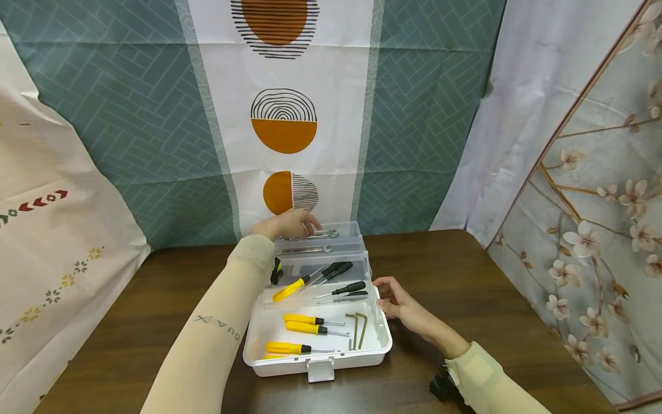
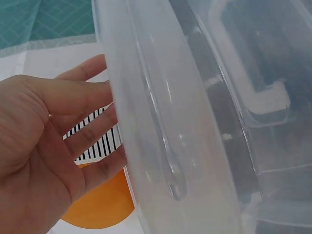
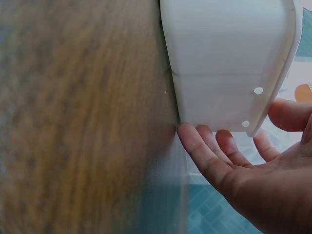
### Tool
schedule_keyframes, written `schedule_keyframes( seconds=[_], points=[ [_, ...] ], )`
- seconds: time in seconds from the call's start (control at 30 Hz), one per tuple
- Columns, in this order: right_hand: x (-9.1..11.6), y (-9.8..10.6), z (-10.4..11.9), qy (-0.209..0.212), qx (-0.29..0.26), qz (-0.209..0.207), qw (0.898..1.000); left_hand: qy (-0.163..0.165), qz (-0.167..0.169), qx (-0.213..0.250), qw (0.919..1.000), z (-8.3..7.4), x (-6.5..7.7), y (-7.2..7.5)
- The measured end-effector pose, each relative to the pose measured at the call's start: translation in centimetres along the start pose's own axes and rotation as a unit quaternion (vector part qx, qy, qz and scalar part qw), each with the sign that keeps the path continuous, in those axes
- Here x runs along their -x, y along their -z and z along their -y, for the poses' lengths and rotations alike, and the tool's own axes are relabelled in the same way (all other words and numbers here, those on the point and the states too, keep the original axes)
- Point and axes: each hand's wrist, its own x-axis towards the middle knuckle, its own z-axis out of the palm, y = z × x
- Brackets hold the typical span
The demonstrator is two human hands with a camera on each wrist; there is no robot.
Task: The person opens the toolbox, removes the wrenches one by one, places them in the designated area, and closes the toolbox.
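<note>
Hands work at a white plastic toolbox that sits low in the centre of the head view on a dark brown wooden table, its clear plastic lid tipped back behind it. The left hand reaches over to the lid's far edge just above centre frame; in the left wrist view its fingers lie straight and spread behind the clear rim, touching it rather than clamped, so that grip is apart. The right hand rests just right of the box against its side wall, fingers relaxed and curling nothing in the right wrist view. Inside lie yellow-handled screwdrivers, black-handled screwdrivers, bent brass-coloured hex keys and, in the lid section, silver spanners. Judging from this, the lid is being handled: it would go best moved slowly from its rim, the right hand steadying the base so it does not slide, and fingers kept clear of the hinge and the front latch.
</note>
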Motion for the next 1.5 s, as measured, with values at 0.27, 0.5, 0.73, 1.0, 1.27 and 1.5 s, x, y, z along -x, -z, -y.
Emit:
schedule_keyframes(
  seconds=[0.27, 0.5, 0.73, 1.0, 1.27, 1.5],
  points=[
    [0.0, -0.2, 0.0, 0.002, -0.002, 0.000, 1.000, 0.021, -0.030, -0.036, 0.9987, -0.2, -0.2, -0.3],
    [0.1, -0.3, -0.1, -0.007, 0.004, -0.003, 1.000, 0.030, -0.043, -0.052, 0.9973, 0.3, -0.4, -0.8],
    [0.2, -0.2, 0.0, -0.004, 0.002, 0.000, 1.000, 0.015, -0.044, -0.061, 0.9970, 0.5, -0.4, -1.1],
    [0.2, -0.1, 0.2, -0.006, 0.002, 0.000, 1.000, -0.009, -0.044, -0.100, 0.9940, 0.2, -0.4, -1.3],
    [0.2, 0.0, 0.2, -0.008, 0.009, 0.003, 1.000, -0.022, -0.043, -0.106, 0.9932, 0.3, -0.4, -1.3],
    [0.2, 0.2, 0.3, -0.007, 0.007, 0.004, 1.000, -0.011, -0.045, -0.088, 0.9951, 0.3, -0.4, -1.1]
  ],
)
